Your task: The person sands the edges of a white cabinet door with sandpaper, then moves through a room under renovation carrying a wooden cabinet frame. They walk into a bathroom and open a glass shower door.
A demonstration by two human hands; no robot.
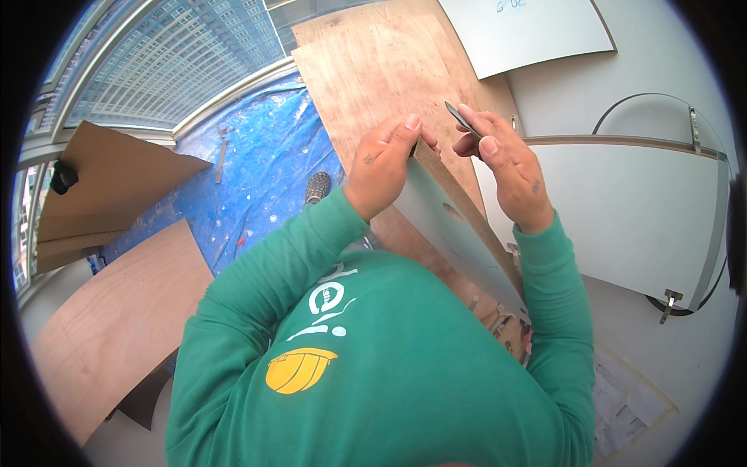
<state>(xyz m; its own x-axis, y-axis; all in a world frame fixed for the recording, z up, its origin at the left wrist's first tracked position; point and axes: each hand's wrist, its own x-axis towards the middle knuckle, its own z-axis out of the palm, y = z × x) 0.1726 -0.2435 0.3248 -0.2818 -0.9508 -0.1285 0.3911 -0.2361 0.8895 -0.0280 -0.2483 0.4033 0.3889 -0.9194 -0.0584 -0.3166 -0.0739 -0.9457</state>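
Two hands busy: left hand (381, 165) at 12 o'clock pinches the top corner of a white panel (445, 240), which slants from 12 toward 4 o'clock; right hand (511, 170) at 2 o'clock pinches a small pointed tool (462, 119), apparently clear of the panel. Step looks like steadying the panel, tool up; next move calls for a firm left grip, tip kept off that hand.

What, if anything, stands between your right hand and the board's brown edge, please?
Nothing visible blocks the right hand from the long brown edge of the board; only the left hand, at the top, covers a little.
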